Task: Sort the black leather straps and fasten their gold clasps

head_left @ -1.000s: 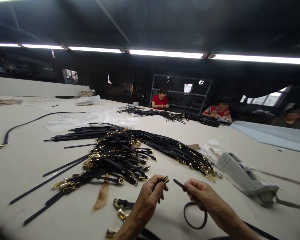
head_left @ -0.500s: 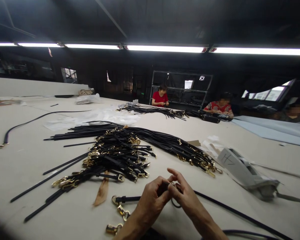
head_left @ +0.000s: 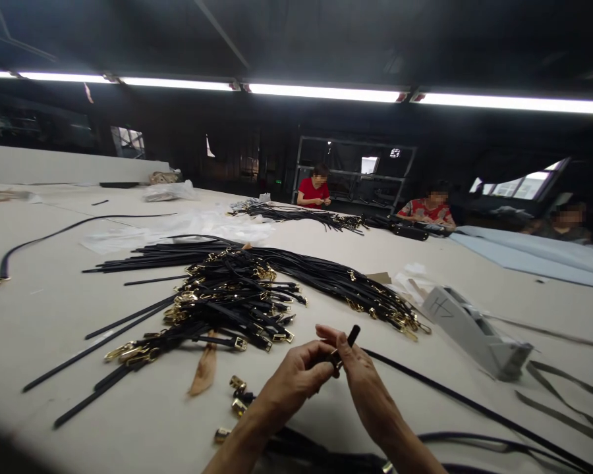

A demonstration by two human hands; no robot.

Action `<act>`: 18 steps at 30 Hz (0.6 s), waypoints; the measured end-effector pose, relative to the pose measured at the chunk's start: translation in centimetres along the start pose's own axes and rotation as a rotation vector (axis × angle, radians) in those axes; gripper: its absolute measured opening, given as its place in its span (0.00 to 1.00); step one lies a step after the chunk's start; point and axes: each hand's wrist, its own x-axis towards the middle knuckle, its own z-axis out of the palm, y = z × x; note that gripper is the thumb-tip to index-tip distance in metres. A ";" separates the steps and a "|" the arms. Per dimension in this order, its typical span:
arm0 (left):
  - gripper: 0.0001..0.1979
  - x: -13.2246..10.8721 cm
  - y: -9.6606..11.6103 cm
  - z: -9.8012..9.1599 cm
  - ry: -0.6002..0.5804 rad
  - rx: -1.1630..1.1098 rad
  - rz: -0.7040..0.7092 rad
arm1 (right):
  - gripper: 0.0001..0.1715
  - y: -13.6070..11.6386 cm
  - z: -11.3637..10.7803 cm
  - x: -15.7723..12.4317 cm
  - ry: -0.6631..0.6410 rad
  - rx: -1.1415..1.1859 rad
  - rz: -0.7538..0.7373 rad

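My left hand (head_left: 294, 378) is closed on a black strap, its fingers wrapped near a small gold metal piece. Against it, my right hand (head_left: 358, 372) pinches the same black strap (head_left: 354, 336), whose short end sticks up between thumb and fingers. The gold piece is mostly hidden by the fingers. A long black strap (head_left: 445, 388) runs from behind my right hand to the lower right. Gold clasps (head_left: 238, 406) on black straps lie just left of my left forearm. Beyond my hands is a pile of black straps with gold buckles (head_left: 227, 303).
A grey tape dispenser (head_left: 474, 332) stands at the right, near loose grey-green bands (head_left: 573, 395). A tan scrap (head_left: 204, 372) and plastic sheeting (head_left: 178, 230) lie on the table. Across it, a person in red (head_left: 313, 191) and two others sit.
The strap's short end now rises above my right hand, where a loop hung beneath before. The gold clasps by my left forearm have shifted. The view has moved slightly.
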 end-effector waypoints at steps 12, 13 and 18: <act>0.07 -0.5 0.5 2.0 0.014 0.008 -0.173 | 0.26 -3.8 -3.3 -2.7 -0.004 0.655 -0.059; 0.08 -0.8 0.8 2.2 -0.030 -0.048 -0.191 | 0.26 -4.1 -3.9 -3.0 -0.003 0.704 -0.054; 0.07 -2.2 1.9 2.7 -0.071 -0.085 -0.232 | 0.23 -4.1 -6.5 -4.4 0.050 0.823 -0.065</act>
